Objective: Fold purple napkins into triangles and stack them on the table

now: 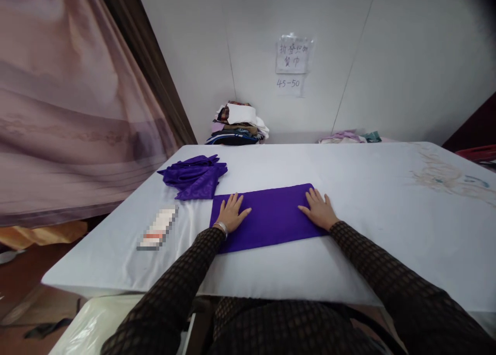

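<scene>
A purple cloth (271,215), laid out as a flat, smooth rectangle, lies in front of me on the white-covered table (372,272). My left hand (231,213) rests flat on its left end, fingers apart, with a silver bracelet at the wrist. On the right end, my right hand (318,209) presses down with the fingers spread. Neither hand grips anything. Just beyond the cloth's left end sits a crumpled heap of purple fabric (196,176).
A blurred-out flat object (158,228) lies left of the cloth. Behind the table are a stack of folded clothes (238,123) and some lilac fabric (343,136). A pink curtain (77,102) hangs at left; handwritten papers (293,55) are on the wall.
</scene>
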Demonstrator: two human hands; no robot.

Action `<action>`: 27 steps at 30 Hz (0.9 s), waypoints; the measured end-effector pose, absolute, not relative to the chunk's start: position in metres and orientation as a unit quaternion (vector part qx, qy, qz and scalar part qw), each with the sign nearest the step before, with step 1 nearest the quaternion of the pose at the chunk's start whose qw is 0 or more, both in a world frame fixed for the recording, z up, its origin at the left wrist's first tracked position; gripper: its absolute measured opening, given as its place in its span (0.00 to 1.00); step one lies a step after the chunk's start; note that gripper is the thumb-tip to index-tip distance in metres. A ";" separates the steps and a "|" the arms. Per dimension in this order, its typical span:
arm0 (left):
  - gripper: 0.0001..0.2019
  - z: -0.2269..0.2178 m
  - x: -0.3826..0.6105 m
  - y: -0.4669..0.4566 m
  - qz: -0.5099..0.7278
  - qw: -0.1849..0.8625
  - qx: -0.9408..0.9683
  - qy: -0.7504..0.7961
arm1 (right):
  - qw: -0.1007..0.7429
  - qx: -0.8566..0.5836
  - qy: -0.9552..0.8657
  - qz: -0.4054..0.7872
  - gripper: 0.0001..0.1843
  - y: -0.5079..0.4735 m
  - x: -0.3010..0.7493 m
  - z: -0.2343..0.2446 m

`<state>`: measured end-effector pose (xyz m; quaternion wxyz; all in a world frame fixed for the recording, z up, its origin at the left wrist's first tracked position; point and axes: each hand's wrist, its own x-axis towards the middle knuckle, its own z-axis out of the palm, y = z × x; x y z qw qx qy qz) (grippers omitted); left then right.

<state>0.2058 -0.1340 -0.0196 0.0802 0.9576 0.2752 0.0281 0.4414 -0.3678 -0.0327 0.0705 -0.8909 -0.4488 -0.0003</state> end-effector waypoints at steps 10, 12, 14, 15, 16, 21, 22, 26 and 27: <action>0.34 -0.037 0.149 -0.189 0.015 0.046 0.970 0.237 | 0.095 -0.804 -0.583 0.069 0.41 -0.372 0.362 -0.042; 0.34 -0.039 0.129 -0.179 0.020 0.038 0.958 0.284 | 0.086 -0.828 -0.551 0.050 0.40 -0.393 0.380 -0.051; 0.34 -0.040 0.107 -0.168 0.018 0.028 0.943 0.331 | 0.076 -0.853 -0.516 0.024 0.40 -0.418 0.400 -0.060; 0.34 -0.040 0.096 -0.163 0.016 0.021 0.935 0.352 | 0.070 -0.864 -0.499 0.011 0.40 -0.430 0.409 -0.064; 0.34 -0.039 0.087 -0.158 0.013 0.015 0.928 0.371 | 0.064 -0.873 -0.483 -0.001 0.40 -0.441 0.417 -0.067; 0.33 -0.028 0.080 -0.148 0.029 0.000 0.911 0.412 | 0.055 -0.886 -0.460 -0.022 0.41 -0.443 0.428 -0.060; 0.33 -0.024 0.090 -0.148 0.036 0.003 0.915 0.402 | 0.059 -0.876 -0.479 -0.019 0.41 -0.431 0.422 -0.053; 0.32 -0.015 0.153 -0.148 0.047 0.027 0.949 0.312 | 0.083 -0.801 -0.592 0.029 0.42 -0.351 0.381 -0.023; 0.32 -0.015 0.169 -0.146 0.043 0.033 0.953 0.297 | 0.091 -0.783 -0.613 0.041 0.42 -0.330 0.371 -0.018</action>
